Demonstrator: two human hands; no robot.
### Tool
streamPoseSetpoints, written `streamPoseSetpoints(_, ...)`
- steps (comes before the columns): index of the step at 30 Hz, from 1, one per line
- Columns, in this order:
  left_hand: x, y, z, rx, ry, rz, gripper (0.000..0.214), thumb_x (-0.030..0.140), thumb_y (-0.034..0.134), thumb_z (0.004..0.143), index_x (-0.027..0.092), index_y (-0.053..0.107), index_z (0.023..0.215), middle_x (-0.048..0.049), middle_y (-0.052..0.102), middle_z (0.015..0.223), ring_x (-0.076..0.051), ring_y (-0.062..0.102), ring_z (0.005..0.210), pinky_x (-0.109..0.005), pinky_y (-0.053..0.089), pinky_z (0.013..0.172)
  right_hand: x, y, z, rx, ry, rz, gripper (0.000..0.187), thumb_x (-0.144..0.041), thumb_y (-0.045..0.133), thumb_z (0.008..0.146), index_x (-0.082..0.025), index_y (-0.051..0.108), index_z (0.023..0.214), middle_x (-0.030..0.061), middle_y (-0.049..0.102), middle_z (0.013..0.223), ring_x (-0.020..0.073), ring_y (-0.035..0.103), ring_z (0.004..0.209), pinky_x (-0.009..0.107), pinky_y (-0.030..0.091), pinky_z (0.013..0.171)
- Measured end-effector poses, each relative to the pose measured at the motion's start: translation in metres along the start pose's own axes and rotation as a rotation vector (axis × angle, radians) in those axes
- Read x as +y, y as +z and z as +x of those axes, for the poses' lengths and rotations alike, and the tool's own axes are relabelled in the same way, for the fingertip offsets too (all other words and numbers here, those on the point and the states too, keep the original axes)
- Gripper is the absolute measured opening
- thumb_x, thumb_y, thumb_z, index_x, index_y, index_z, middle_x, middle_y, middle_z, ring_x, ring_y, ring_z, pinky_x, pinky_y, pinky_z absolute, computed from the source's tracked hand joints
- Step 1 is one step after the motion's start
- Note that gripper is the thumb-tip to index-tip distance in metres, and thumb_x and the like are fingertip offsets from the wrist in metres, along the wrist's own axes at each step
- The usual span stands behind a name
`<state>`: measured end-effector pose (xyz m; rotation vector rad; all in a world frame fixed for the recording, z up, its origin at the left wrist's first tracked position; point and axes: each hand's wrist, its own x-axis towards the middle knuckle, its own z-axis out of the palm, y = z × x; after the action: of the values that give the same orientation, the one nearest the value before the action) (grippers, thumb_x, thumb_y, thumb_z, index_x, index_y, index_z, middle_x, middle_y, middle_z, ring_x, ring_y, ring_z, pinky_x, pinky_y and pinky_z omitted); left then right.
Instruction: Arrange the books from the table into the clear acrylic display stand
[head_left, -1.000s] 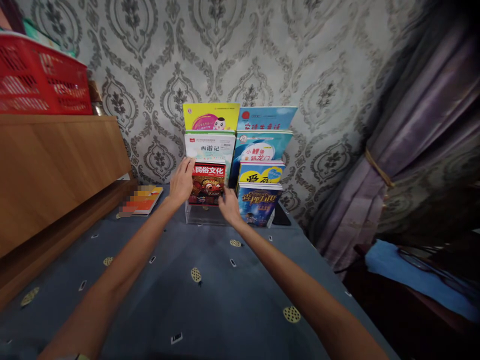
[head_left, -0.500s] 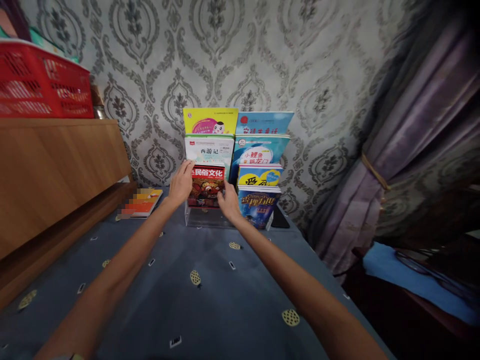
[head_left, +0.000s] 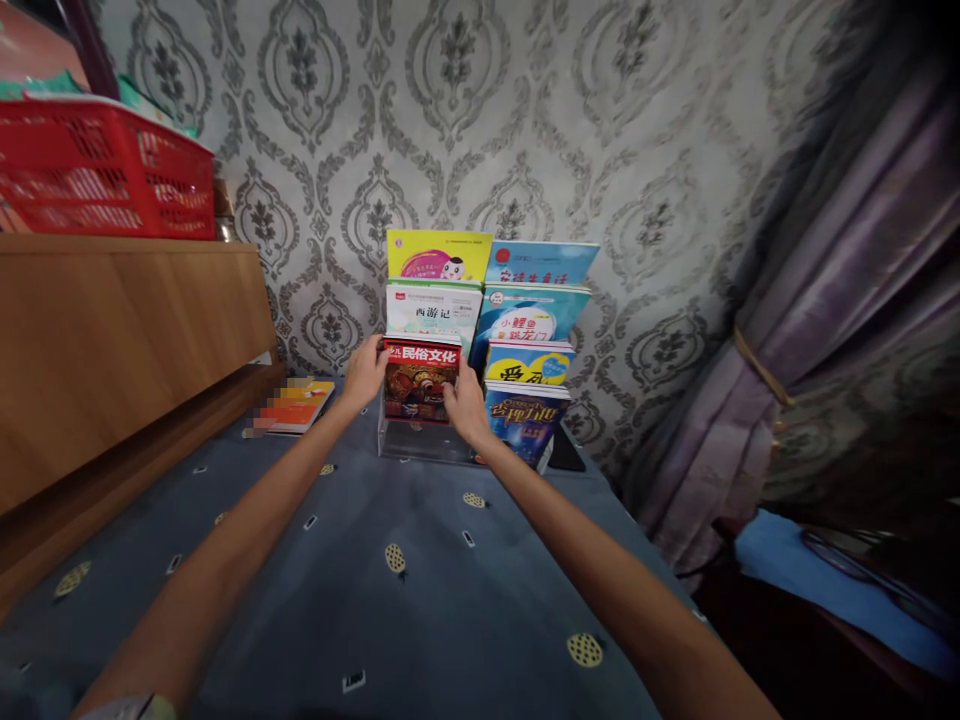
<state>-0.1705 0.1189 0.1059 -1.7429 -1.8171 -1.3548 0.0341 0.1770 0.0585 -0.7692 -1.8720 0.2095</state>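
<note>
A red-topped book with a dark picture cover (head_left: 416,388) stands upright in the left column of a clear tiered stand (head_left: 420,442). My left hand (head_left: 364,374) grips its left edge near the top corner. On the opposite edge, my right hand (head_left: 466,405) holds the book with the thumb over the front cover. Behind it rise a white and green book (head_left: 433,308) and a yellow book (head_left: 439,255). The right column has a light blue book (head_left: 544,260), a teal book (head_left: 536,310), a yellow and blue book (head_left: 529,366) and a dark blue book (head_left: 527,420).
An orange book (head_left: 300,408) lies flat at the left. Beyond it stands a wooden cabinet (head_left: 135,340) with a red basket (head_left: 112,170) on top. A dark flat object (head_left: 566,452) lies beside the stand. A purple curtain (head_left: 750,330) hangs at the right, and patterned blue cloth (head_left: 435,620) covers the surface.
The view has shifted slightly, so the scene sits a little further right and lower. Both hands stay at the edges of the red-topped book, which remains in the left column.
</note>
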Motion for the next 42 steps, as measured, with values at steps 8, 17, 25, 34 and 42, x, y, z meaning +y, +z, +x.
streamPoseSetpoints(8,0.022,-0.008,-0.007,-0.110,-0.033,0.221,0.034,0.020,0.036,0.100,0.014,0.052,0.129,-0.0150,0.064,0.127,-0.025,0.062,0.115,-0.035,0.047,0.097,-0.002,0.001,0.014,0.033,-0.006,0.020,0.073,-0.016,0.043,0.084,-0.012,0.025,0.155,0.0167,0.052,0.144,0.0309,0.048,0.133,0.053,0.040,0.112)
streamPoseSetpoints(17,0.031,-0.007,0.000,-0.211,-0.137,0.417,0.033,0.014,0.031,0.098,0.013,0.055,0.121,-0.0185,0.069,0.114,-0.028,0.068,0.105,-0.037,0.050,0.088,-0.001,-0.002,0.014,0.019,0.017,0.040,0.072,-0.015,0.044,0.084,-0.018,0.030,0.154,0.0127,0.058,0.139,0.0310,0.056,0.125,0.053,0.045,0.107)
streamPoseSetpoints(25,0.031,-0.007,-0.003,-0.211,-0.150,0.418,0.051,0.015,0.032,0.098,0.015,0.031,0.149,-0.0162,0.072,0.107,-0.028,0.070,0.097,-0.039,0.052,0.086,-0.001,0.000,0.012,0.023,0.032,-0.002,0.071,-0.015,0.045,0.084,-0.016,0.030,0.154,0.0142,0.056,0.140,0.0314,0.053,0.127,0.052,0.044,0.109)
streamPoseSetpoints(34,0.029,-0.002,-0.009,-0.181,-0.051,0.425,0.071,0.006,0.032,0.094,0.022,0.008,0.159,-0.0159,0.067,0.124,-0.026,0.069,0.098,-0.041,0.052,0.092,0.002,0.003,0.012,0.031,0.017,-0.010,0.075,-0.015,0.045,0.084,-0.013,0.026,0.156,0.0169,0.055,0.138,0.0321,0.053,0.126,0.052,0.045,0.108)
streamPoseSetpoints(42,0.029,0.002,-0.003,-0.174,-0.046,0.449,0.062,0.012,0.033,0.095,0.019,0.022,0.156,-0.0162,0.067,0.122,-0.026,0.070,0.096,-0.038,0.052,0.090,0.008,0.002,0.009,-0.002,-0.012,0.023,0.074,-0.017,0.043,0.088,-0.018,0.018,0.158,0.0166,0.053,0.140,0.0325,0.053,0.126,0.054,0.047,0.105)
